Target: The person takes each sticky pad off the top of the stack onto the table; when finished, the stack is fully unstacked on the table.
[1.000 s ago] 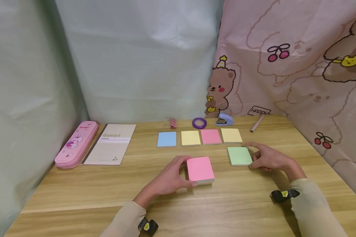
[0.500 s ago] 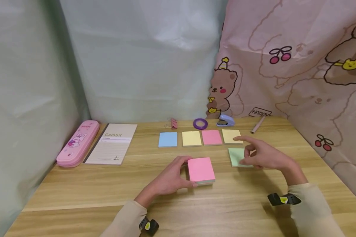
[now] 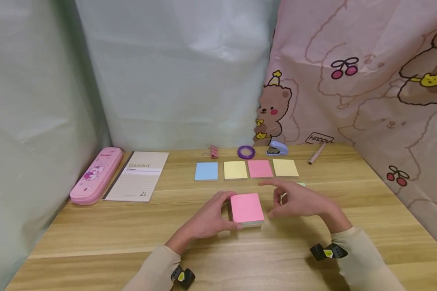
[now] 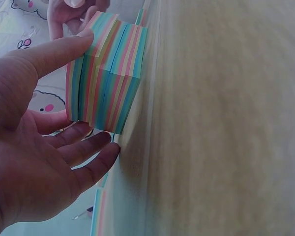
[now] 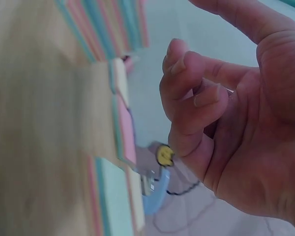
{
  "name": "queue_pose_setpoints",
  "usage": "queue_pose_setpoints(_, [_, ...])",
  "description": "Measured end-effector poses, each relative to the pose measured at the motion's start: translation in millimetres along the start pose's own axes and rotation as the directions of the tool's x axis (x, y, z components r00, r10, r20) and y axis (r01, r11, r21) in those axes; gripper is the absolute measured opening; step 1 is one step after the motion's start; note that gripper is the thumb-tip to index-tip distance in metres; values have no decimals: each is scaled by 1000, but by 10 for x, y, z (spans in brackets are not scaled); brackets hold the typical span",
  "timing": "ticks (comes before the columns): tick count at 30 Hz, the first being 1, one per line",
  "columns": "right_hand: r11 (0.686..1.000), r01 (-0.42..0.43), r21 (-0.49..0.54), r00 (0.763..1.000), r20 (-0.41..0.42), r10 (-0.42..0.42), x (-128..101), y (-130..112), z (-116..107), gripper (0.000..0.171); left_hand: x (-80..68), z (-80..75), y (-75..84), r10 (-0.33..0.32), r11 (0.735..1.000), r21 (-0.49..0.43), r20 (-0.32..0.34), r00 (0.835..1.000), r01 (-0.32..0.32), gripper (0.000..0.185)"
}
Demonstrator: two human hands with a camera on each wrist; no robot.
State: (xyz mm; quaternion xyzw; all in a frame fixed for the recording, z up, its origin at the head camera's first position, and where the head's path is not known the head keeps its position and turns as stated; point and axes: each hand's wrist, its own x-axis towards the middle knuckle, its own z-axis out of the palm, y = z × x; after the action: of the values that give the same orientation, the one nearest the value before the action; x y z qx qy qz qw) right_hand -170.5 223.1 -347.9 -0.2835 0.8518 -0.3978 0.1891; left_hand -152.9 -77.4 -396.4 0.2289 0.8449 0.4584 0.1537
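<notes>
My left hand (image 3: 211,218) grips a thick stack of sticky notes (image 3: 247,208) with a pink top, thumb on the near side and fingers at the far side. In the left wrist view the stack's (image 4: 108,73) edges show many coloured layers. Just right of it hovers my right hand (image 3: 296,200), holding nothing, thumb and index finger extended, the other fingers curled. Mostly hidden behind that hand is a thin green sticky-note pad (image 5: 115,196). Beyond lie a blue pad (image 3: 206,171), a yellow pad (image 3: 235,170), a pink pad (image 3: 260,169) and another yellow pad (image 3: 285,167) in a row.
Along the back stand a pink binder clip (image 3: 213,152), a purple tape roll (image 3: 246,152), a lilac stapler (image 3: 277,148) and a pen (image 3: 317,153). A notebook (image 3: 137,176) and pink pencil case (image 3: 96,176) lie left. Hanging cloths border the table (image 3: 105,238).
My right hand has left the green pad's right edge and moved left across it towards the stack, carrying nothing. My left hand has kept its hold on the stack.
</notes>
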Motion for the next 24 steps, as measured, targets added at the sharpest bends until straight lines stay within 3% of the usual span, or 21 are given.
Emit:
queue_pose_setpoints(9, [999, -29, -15, 999, 23, 30, 136, 41, 239, 88, -5, 13, -3, 4, 1000, -23, -7, 1000, -4, 86])
queue_pose_setpoints(24, [996, -47, -75, 999, 5, 48, 179, 45, 348, 85, -18, 3, 2, 8, 1000, -8, -9, 1000, -8, 94])
